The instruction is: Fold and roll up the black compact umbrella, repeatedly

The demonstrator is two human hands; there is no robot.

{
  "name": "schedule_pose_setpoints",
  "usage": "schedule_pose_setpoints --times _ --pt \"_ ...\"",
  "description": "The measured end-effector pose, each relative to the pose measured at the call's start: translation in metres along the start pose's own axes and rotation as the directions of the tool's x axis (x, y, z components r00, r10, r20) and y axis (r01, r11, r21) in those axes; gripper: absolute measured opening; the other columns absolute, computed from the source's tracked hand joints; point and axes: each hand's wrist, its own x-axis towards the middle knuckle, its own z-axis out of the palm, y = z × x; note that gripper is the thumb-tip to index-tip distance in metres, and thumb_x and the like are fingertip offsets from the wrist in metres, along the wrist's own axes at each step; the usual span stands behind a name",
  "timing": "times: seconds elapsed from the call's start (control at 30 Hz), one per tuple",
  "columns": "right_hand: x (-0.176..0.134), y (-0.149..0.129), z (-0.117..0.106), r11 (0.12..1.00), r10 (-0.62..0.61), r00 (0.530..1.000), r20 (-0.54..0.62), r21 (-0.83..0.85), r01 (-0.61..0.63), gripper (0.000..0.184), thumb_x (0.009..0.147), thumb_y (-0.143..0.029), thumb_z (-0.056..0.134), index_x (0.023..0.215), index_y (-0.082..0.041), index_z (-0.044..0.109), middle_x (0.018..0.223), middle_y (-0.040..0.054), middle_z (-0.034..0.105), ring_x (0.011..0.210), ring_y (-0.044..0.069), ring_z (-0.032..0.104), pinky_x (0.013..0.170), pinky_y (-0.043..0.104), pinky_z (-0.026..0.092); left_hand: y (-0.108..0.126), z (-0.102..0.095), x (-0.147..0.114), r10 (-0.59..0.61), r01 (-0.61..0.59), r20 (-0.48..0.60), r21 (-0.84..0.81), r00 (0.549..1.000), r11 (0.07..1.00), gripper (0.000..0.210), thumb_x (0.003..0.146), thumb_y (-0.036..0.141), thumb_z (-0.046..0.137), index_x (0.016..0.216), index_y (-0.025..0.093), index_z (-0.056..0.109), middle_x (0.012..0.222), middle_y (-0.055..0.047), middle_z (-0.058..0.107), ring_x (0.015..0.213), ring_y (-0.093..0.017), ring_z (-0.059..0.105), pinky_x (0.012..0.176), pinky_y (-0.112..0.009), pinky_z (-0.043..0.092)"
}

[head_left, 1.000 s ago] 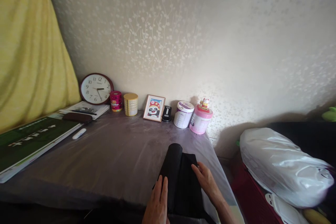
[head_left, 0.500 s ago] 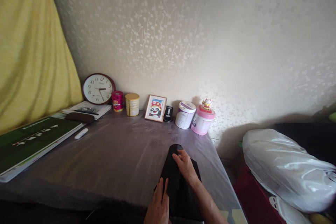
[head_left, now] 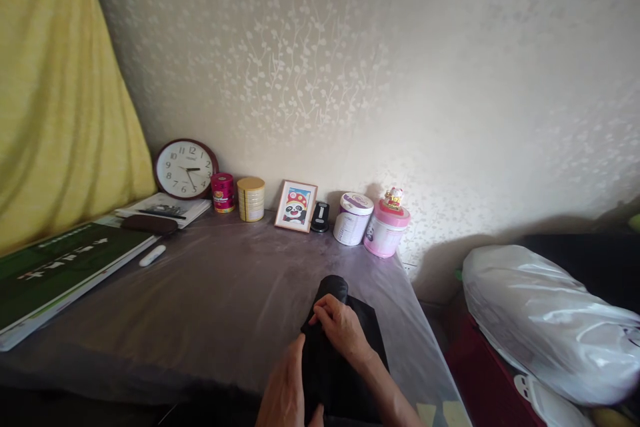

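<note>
Black cloth (head_left: 371, 328) is lying partly rolled on the surface (head_left: 225, 293), left hand (head_left: 286, 383) cupping its side, right hand (head_left: 343, 331) curling its grip over it, whether either is pinching I cannot tell, so uneven pressure could be skewing it.
</note>
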Motion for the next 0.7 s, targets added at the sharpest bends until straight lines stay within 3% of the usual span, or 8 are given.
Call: schedule_pose_setpoints --times 0.1,0.2,0.27,0.37,0.53,0.7 --pt "-0.004 -0.002 0.001 0.999 -0.032 0.999 0.006 -0.027 0.032 0.018 0.086 -0.025 0.041 0.08 -0.023 0.057 0.074 -0.0032 0.071 0.072 0.013 0.064 0.066 0.022 0.04 0.014 -0.012 0.005 0.026 -0.019 -0.123 0.062 0.992 0.998 0.074 0.057 0.01 0.05 0.129 0.019 0.034 0.141 -0.014 0.035 0.127 -0.029 0.039 0.099 -0.045 0.042" --pt "-0.005 -0.003 0.0 0.996 -0.058 0.998 0.024 -0.063 0.059 0.02 0.087 -0.024 0.041 0.079 -0.023 0.059 0.074 -0.0028 0.071 0.071 0.013 0.064 0.065 0.022 0.04 0.024 -0.016 0.01 0.115 -0.098 -0.166 0.108 0.979 0.989 0.062 0.058 0.009 0.05 0.118 0.022 0.045 0.144 -0.011 0.029 0.132 -0.03 0.03 0.104 -0.048 0.035" --pt "-0.005 -0.004 0.0 0.992 -0.083 0.996 0.04 -0.095 0.087 0.02 0.087 -0.024 0.042 0.078 -0.024 0.06 0.075 -0.0023 0.07 0.071 0.013 0.063 0.064 0.022 0.04 0.023 -0.012 0.011 0.163 -0.145 -0.138 0.132 0.977 0.981 0.057 0.06 0.011 0.052 0.116 0.023 0.047 0.142 -0.01 0.036 0.132 -0.029 0.03 0.105 -0.048 0.033" --pt "-0.008 -0.006 -0.003 0.984 -0.146 0.986 0.077 -0.094 0.153 0.02 0.087 -0.023 0.042 0.081 -0.024 0.062 0.075 -0.0026 0.07 0.073 0.013 0.062 0.067 0.022 0.041 0.016 0.001 0.01 0.221 -0.217 -0.016 0.141 0.975 0.966 0.062 0.066 0.019 0.055 0.126 0.024 0.04 0.136 -0.009 0.045 0.127 -0.028 0.039 0.099 -0.044 0.041" --pt "-0.019 -0.003 -0.009 0.962 -0.269 0.955 0.125 -0.005 0.272 0.019 0.088 -0.025 0.046 0.089 -0.025 0.065 0.076 -0.0032 0.07 0.078 0.013 0.059 0.073 0.023 0.043 0.011 0.024 0.002 0.04 -0.034 -0.033 0.156 0.999 0.987 0.068 0.062 0.012 0.057 0.128 0.022 0.039 0.135 -0.012 0.044 0.121 -0.028 0.046 0.096 -0.04 0.044" --pt "-0.022 0.012 -0.012 0.926 -0.375 0.926 0.036 -0.036 0.376 0.021 0.088 -0.027 0.048 0.097 -0.026 0.067 0.089 0.0002 0.07 0.088 0.015 0.057 0.08 0.027 0.044 0.015 0.026 -0.001 -0.008 0.006 0.007 0.183 1.0 0.983 0.065 0.061 0.01 0.057 0.124 0.022 0.045 0.127 -0.012 0.051 0.116 -0.027 0.051 0.094 -0.037 0.046"
